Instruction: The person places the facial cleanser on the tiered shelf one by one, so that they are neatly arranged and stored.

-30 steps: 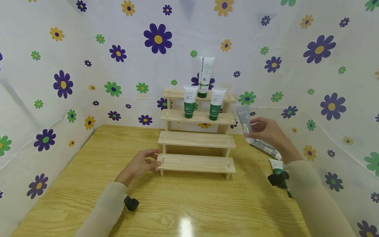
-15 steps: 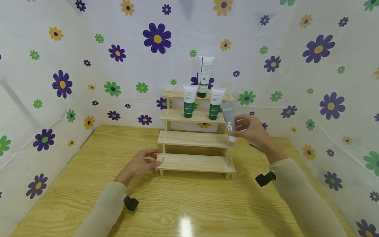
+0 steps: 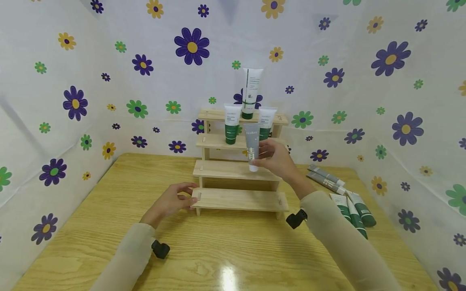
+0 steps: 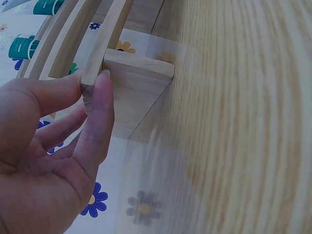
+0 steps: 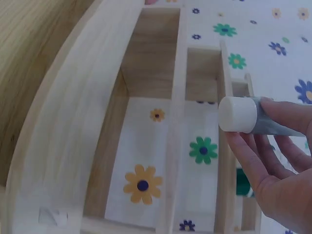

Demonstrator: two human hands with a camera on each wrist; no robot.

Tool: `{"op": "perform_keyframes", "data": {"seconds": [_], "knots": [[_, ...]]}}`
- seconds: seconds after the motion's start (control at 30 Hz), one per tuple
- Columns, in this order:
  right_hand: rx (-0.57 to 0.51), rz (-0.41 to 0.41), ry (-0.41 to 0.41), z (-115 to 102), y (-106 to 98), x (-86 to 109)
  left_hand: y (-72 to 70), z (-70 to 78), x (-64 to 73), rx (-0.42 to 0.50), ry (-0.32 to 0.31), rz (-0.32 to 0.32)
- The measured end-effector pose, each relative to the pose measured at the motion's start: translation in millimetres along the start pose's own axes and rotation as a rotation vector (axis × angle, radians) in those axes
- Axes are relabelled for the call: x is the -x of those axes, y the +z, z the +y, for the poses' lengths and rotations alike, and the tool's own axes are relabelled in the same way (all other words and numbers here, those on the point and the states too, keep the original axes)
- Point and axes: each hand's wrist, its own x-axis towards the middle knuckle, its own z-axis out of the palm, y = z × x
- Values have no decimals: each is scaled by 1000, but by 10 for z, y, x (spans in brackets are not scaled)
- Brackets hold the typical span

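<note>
A four-tier wooden display stand (image 3: pixel 238 199) is in the middle of the table. My left hand (image 3: pixel 172 203) pinches the left end of its lowest shelf between thumb and fingers, close up in the left wrist view. In my right hand (image 3: pixel 279 161) is a grey squeeze tube (image 3: pixel 252 139), held near its white cap (image 5: pixel 238 114) with the cap down. This tube hangs over the second shelf from the bottom and partly hides a white-and-green tube (image 3: pixel 267 117) behind it. Another white-and-green tube (image 3: pixel 232 123) stands on that same upper shelf, and a taller one (image 3: pixel 252 93) on the top tier.
To the right of the stand, two grey tubes (image 3: pixel 327 181) lie on the wooden table (image 3: pixel 225 246). Nearer to me lie several white-and-green tubes (image 3: pixel 360 210), beside my right forearm. A flower-patterned white sheet (image 3: pixel 153 24) encloses the back and both sides.
My right hand has carried the grey tube leftward from beside the stand to in front of its shelves. The tubes lying at the right are uncovered. My left hand has stayed put.
</note>
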Motion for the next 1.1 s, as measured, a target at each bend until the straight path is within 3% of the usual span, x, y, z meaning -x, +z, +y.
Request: {"op": "perform_keyframes", "data": {"seconds": [0.17, 0.6, 0.9, 1.1], "knots": [[-15, 12, 10, -17, 229, -106, -4, 12, 3, 2, -9, 0], [-108, 23, -69, -106, 744, -285, -9, 19, 2, 7, -12, 1], [-143, 66, -103, -76, 949, -329, -20, 67, 18, 3, 11, -19], [-123, 82, -111, -78, 1054, -354, -19, 36, 0, 5, -6, -12]]}}
